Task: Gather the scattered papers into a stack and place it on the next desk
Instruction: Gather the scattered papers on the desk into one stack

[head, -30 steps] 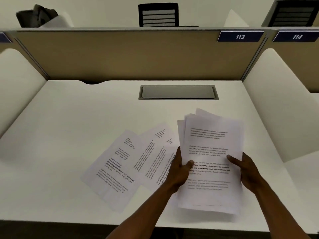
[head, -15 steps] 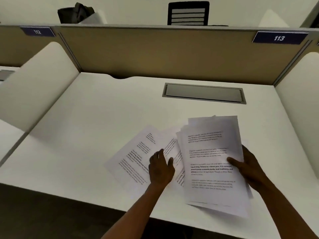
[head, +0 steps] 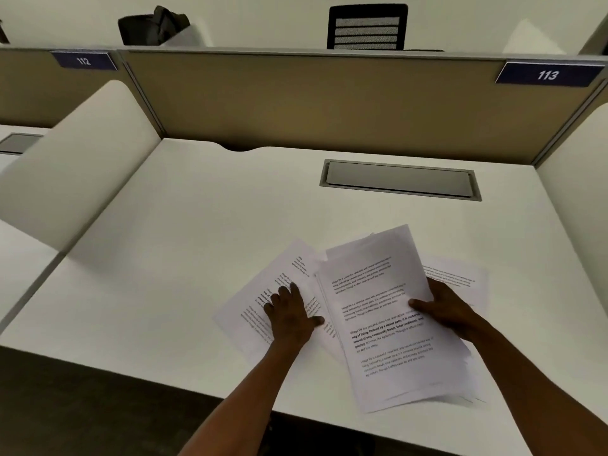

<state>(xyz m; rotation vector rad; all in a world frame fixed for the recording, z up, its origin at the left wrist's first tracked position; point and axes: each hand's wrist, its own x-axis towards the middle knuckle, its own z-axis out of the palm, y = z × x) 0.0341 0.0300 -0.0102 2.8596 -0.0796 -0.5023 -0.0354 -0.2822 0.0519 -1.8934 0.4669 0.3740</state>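
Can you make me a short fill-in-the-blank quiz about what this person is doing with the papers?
1. The right hand holds a stack of ____.
2. The left hand presses flat on loose sheets lying on the ____.
3. The sign above this desk reads ____.
4. Beyond the partition stands a black ____.

Missing words: papers; desk; 113; chair

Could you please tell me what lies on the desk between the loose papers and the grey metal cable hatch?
Nothing: in the head view the white desk top is bare between the loose printed white papers and the grey metal cable hatch.
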